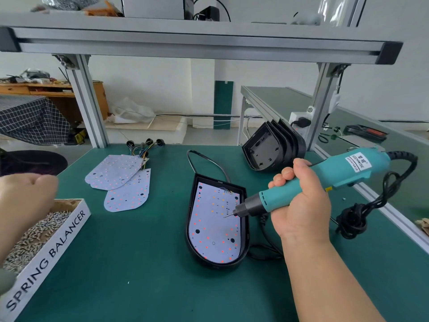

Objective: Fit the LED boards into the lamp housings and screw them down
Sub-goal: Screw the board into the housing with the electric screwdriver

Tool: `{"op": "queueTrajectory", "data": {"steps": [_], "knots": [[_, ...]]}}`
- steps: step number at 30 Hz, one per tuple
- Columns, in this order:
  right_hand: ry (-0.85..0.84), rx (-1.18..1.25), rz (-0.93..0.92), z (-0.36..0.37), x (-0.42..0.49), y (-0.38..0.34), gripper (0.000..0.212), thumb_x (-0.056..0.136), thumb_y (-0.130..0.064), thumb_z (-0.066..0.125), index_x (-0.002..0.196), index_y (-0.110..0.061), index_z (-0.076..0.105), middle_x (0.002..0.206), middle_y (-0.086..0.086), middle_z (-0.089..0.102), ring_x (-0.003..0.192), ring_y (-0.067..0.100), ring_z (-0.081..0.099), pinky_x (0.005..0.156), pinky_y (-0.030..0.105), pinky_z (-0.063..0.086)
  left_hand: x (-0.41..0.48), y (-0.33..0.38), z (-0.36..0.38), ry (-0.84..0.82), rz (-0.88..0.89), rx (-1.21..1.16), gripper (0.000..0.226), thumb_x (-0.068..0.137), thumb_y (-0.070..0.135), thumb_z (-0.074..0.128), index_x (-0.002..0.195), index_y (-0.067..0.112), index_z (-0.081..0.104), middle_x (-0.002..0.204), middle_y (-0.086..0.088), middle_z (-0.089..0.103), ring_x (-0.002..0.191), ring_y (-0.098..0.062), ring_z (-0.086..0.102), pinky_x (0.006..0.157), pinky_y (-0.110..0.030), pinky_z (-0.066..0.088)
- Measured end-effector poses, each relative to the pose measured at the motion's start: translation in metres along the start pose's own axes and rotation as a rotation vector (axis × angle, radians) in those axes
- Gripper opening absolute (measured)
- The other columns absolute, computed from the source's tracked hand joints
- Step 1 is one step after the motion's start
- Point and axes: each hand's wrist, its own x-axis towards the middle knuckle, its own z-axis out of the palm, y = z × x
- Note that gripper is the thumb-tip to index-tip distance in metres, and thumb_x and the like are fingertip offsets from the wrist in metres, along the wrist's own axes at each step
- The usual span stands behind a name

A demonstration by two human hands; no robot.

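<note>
LED board (214,225) sits in housing (190,214) on counter (127,252): thin, light, prob fragile, handle by edges; right hand (301,205) grips screwdriver (343,168) w/ bit over it, left hand (23,198) blurred above screw box (65,235), can't tell grip.

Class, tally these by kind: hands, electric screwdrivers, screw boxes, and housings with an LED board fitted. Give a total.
hands: 2, left hand and right hand
electric screwdriver: 1
screw box: 1
housing with LED board fitted: 1
total: 5
</note>
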Motion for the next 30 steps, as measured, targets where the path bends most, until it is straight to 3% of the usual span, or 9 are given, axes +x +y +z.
{"op": "queueTrajectory", "data": {"steps": [2, 3, 5, 8, 12, 19, 24, 26, 30], "knots": [[0.006, 0.003, 0.013, 0.000, 0.000, 0.000, 0.023, 0.093, -0.011, 0.053, 0.073, -0.021, 0.053, 0.058, -0.006, 0.048, 0.048, 0.010, 0.044, 0.053, 0.021, 0.040, -0.041, 0.038, 0.004, -0.034, -0.104, -0.174, 0.033, 0.092, 0.002, 0.040, 0.059, 0.002, 0.037, 0.026, -0.004, 0.033, 0.051, -0.023, 0.030, 0.047, -0.023, 0.032], [0.008, 0.005, 0.018, 0.000, 0.000, 0.000, 0.021, 0.093, -0.011, 0.054, 0.074, -0.020, 0.053, 0.058, -0.006, 0.048, 0.048, 0.010, 0.044, 0.053, 0.021, 0.040, -0.067, 0.061, 0.007, -0.010, -0.017, -0.216, 0.028, 0.090, 0.010, 0.048, 0.064, 0.003, 0.049, 0.032, 0.002, 0.047, 0.049, -0.026, 0.041, 0.050, -0.023, 0.037], [0.011, -0.002, 0.020, 0.000, 0.000, 0.000, 0.020, 0.093, -0.012, 0.055, 0.075, -0.020, 0.053, 0.057, -0.005, 0.048, 0.048, 0.010, 0.044, 0.054, 0.022, 0.040, -0.111, 0.101, 0.019, -0.063, 0.159, -0.279, 0.017, 0.088, 0.020, 0.061, 0.073, 0.014, 0.067, 0.057, 0.006, 0.067, 0.053, -0.015, 0.061, 0.051, -0.020, 0.050], [0.006, -0.021, 0.012, 0.000, -0.001, 0.000, 0.019, 0.092, -0.012, 0.055, 0.076, -0.020, 0.053, 0.057, -0.005, 0.049, 0.048, 0.011, 0.044, 0.054, 0.022, 0.041, -0.141, 0.125, 0.041, -0.198, 0.173, -0.518, 0.013, 0.084, 0.009, 0.067, 0.076, 0.019, 0.071, 0.061, 0.002, 0.070, 0.053, -0.006, 0.063, 0.048, -0.012, 0.048], [-0.007, -0.036, 0.007, 0.000, -0.001, 0.001, 0.020, 0.092, -0.013, 0.056, 0.074, -0.021, 0.055, 0.057, -0.005, 0.049, 0.049, 0.010, 0.044, 0.055, 0.023, 0.042, -0.162, 0.139, 0.075, -0.319, 0.044, -0.704, 0.022, 0.087, -0.005, 0.057, 0.079, 0.013, 0.066, 0.056, 0.005, 0.067, 0.049, -0.004, 0.061, 0.045, -0.011, 0.046], [0.007, -0.001, 0.010, 0.001, -0.002, 0.000, 0.018, 0.092, -0.014, 0.056, 0.076, -0.020, 0.052, 0.058, -0.005, 0.047, 0.048, 0.011, 0.044, 0.054, 0.022, 0.042, -0.182, 0.122, 0.088, -0.474, -0.014, -0.729, 0.024, 0.091, -0.005, 0.053, 0.082, 0.011, 0.068, 0.060, 0.001, 0.070, 0.054, -0.008, 0.066, 0.050, -0.014, 0.051], [0.009, 0.076, 0.025, 0.002, -0.003, -0.004, 0.016, 0.093, -0.017, 0.052, 0.078, -0.021, 0.050, 0.058, -0.008, 0.047, 0.048, 0.008, 0.043, 0.053, 0.021, 0.040, -0.187, 0.121, 0.087, -0.526, 0.049, -0.653, 0.040, 0.087, -0.006, 0.058, 0.065, 0.022, 0.077, 0.057, 0.003, 0.066, 0.052, -0.007, 0.060, 0.053, -0.014, 0.050], [0.008, 0.115, 0.018, 0.003, -0.004, -0.007, 0.015, 0.093, -0.019, 0.052, 0.079, -0.021, 0.049, 0.058, -0.009, 0.047, 0.049, 0.008, 0.043, 0.053, 0.020, 0.041, -0.189, 0.120, 0.087, -0.563, 0.109, -0.591, 0.042, 0.086, -0.005, 0.059, 0.069, 0.029, 0.078, 0.059, 0.005, 0.066, 0.055, -0.007, 0.060, 0.058, -0.014, 0.050], [0.021, 0.179, -0.010, 0.006, -0.005, -0.012, 0.017, 0.094, -0.022, 0.050, 0.076, -0.020, 0.050, 0.058, -0.010, 0.045, 0.048, 0.007, 0.042, 0.054, 0.020, 0.042, -0.193, 0.121, 0.088, -0.581, 0.150, -0.545, 0.025, 0.084, -0.004, 0.064, 0.085, 0.021, 0.069, 0.062, 0.001, 0.069, 0.058, -0.011, 0.066, 0.058, -0.017, 0.053]]}}
